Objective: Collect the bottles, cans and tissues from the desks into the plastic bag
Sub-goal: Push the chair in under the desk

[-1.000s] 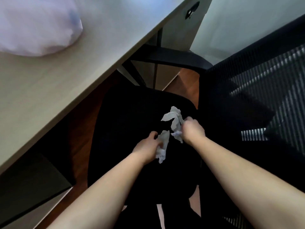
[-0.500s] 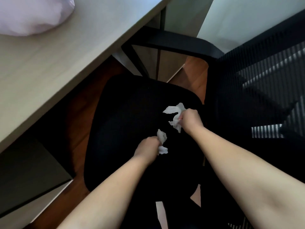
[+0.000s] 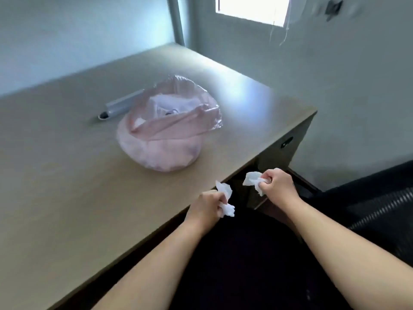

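Observation:
A pink plastic bag sits on the beige desk, its mouth open upward and its bottom bulging with things I cannot make out. My left hand grips a crumpled white tissue at the desk's near edge. To its right, my right hand pinches a second white tissue just off that edge. Both hands are in front of and to the right of the bag, apart from it.
A grey cable-port cover lies on the desk behind the bag. A black mesh office chair stands at the right, its seat below my arms. The desk's side panel meets a pale wall with a bright window.
Both hands have lifted off the chair seat with their tissues and now hover at the desk's edge. The view has swung up, bringing the whole bag into sight.

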Demonstrator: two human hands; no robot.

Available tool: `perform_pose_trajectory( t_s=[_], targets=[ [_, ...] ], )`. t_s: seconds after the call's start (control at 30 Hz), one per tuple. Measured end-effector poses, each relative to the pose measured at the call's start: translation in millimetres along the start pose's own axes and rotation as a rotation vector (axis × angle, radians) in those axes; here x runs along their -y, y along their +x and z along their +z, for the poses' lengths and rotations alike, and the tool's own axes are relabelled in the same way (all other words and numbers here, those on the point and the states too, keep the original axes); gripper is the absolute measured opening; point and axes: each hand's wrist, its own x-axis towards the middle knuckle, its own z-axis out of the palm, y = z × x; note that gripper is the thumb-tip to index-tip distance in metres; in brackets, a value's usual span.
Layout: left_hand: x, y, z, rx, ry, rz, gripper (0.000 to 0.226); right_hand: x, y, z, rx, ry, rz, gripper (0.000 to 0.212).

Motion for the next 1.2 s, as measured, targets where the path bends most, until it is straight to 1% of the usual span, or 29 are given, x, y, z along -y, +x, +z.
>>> perform_pose_trajectory(
  t_s=[0.07,0.13,0.2,0.3,0.37,0.43,0.5,0.53,0.6,0.63,0.67,0.7,0.77,0.87,1.0,1.2],
  targets=[
    [0,15,-59,-0.178,0.007,0.037,0.018,55,17,-18,-0.109,0.048,-0.112,0.012],
    [0,29,-104,-0.359,0.023,0.059,0.019,98,31,-30,-0.211,0.093,-0.178,0.013],
    [3,40,-144,-0.514,-0.014,0.083,0.018,139,42,-37,-0.309,0.167,-0.248,0.013],
    [10,59,-190,-0.713,-0.074,0.117,0.015,193,52,-38,-0.412,0.303,-0.342,0.009],
    [19,71,-209,-0.778,-0.049,0.118,0.012,221,59,-30,-0.439,0.349,-0.372,0.009],
    [28,81,-215,-0.753,0.008,0.101,0.010,238,66,-16,-0.428,0.358,-0.369,0.011],
    [35,88,-213,-0.648,0.072,0.067,0.015,246,73,2,-0.361,0.307,-0.378,0.014],
    [39,91,-212,-0.551,0.108,0.032,0.020,248,76,12,-0.287,0.245,-0.377,0.017],
    [44,95,-208,-0.281,0.217,-0.065,0.032,247,77,26,-0.079,0.064,-0.345,0.031],
    [45,95,-206,-0.180,0.255,-0.097,0.037,245,75,30,-0.025,-0.028,-0.328,0.038],
    [45,93,-205,-0.131,0.268,-0.112,0.041,244,74,30,-0.027,-0.104,-0.320,0.041],
    [46,92,-205,-0.117,0.268,-0.114,0.042,243,71,29,-0.060,-0.145,-0.324,0.040],
    [43,87,-207,-0.145,0.275,-0.103,0.040,241,67,22,-0.113,-0.145,-0.351,0.037],
    [35,78,-209,-0.162,0.277,-0.090,0.040,236,60,9,-0.121,-0.103,-0.373,0.037],
    [21,60,-210,-0.208,0.272,-0.046,0.034,226,45,-9,-0.155,-0.052,-0.389,0.038],
    [-23,21,-215,-0.281,0.303,0.030,0.027,202,2,-63,-0.156,-0.046,-0.383,0.031]
  ],
)
